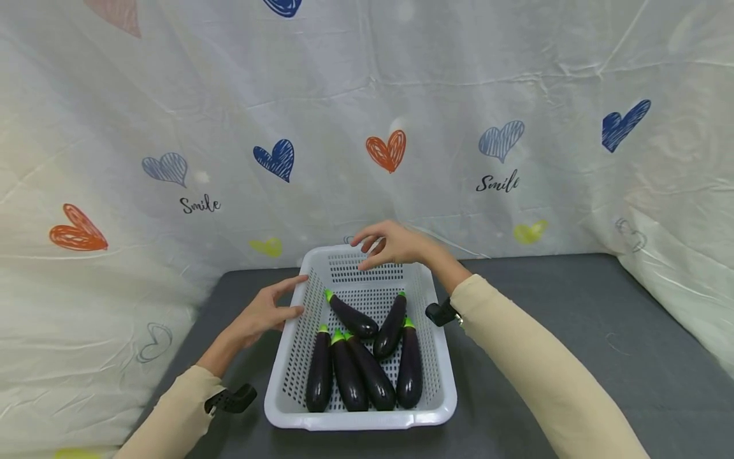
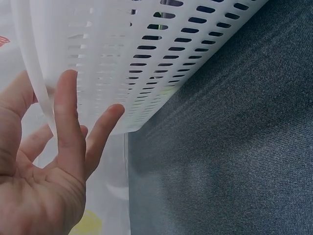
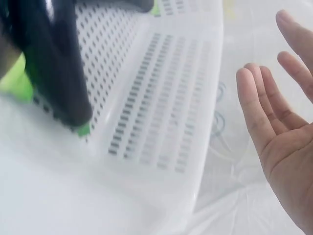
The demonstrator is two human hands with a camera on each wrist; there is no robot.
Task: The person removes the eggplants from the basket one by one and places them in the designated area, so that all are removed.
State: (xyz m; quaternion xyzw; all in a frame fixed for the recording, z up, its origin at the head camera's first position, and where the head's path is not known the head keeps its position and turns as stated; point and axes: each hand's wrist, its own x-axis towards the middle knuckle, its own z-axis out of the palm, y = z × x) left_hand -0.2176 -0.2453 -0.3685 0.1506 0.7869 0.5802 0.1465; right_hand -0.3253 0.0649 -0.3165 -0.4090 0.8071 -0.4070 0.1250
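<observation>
A white perforated plastic basket point(image 1: 355, 421) holds several dark purple eggplants with green caps; one eggplant point(image 1: 351, 317) lies slantwise toward the back, and others line the front. At the basket's left rim, my left hand point(image 1: 258, 317) holds the edge, the rim point(image 2: 34, 68) passing between thumb and fingers in the left wrist view. Over the far end hovers my right hand point(image 1: 392, 245), its fingers bent loosely and nothing in them. The right wrist view shows that hand point(image 3: 283, 127) apart from the basket wall, with a blurred eggplant point(image 3: 58, 63) at upper left.
The basket stands on a dark grey table point(image 1: 539, 331). A whitish sheet point(image 1: 332, 76) printed with hearts and "Smile" hangs behind the table and along its sides. Black straps with small devices point(image 1: 231, 400) sit on both wrists.
</observation>
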